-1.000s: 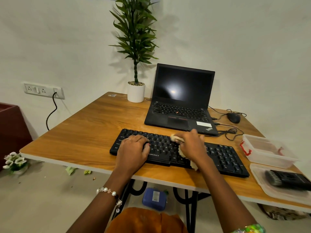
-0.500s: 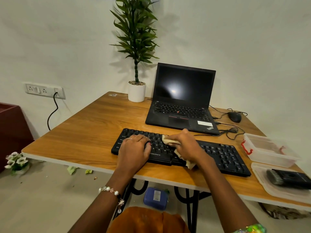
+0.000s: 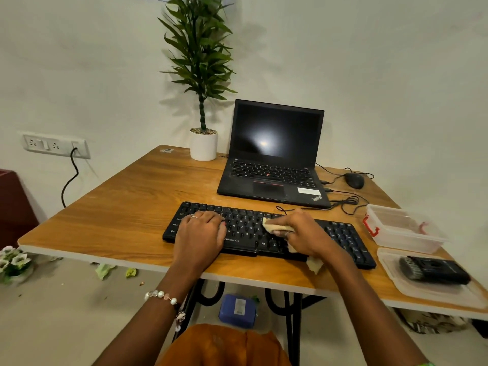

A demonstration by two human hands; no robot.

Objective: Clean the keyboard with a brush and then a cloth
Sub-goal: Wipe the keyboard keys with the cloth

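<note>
Two hands are seen in the head view, both on the black keyboard (image 3: 266, 232), which lies near the front edge of the counter (image 3: 126, 207). The left hand (image 3: 202, 235) rests flat on the left keys, fingers relaxed and close together. The cloth (image 3: 274, 227) is pressed to the middle keys under the right hand (image 3: 303, 231), fingers curled over it. The brush (image 3: 433, 269) lies in a lid at right. Judgement: wiping is best done in row-wise strokes, light pressure, keyboard kept braced.
</note>
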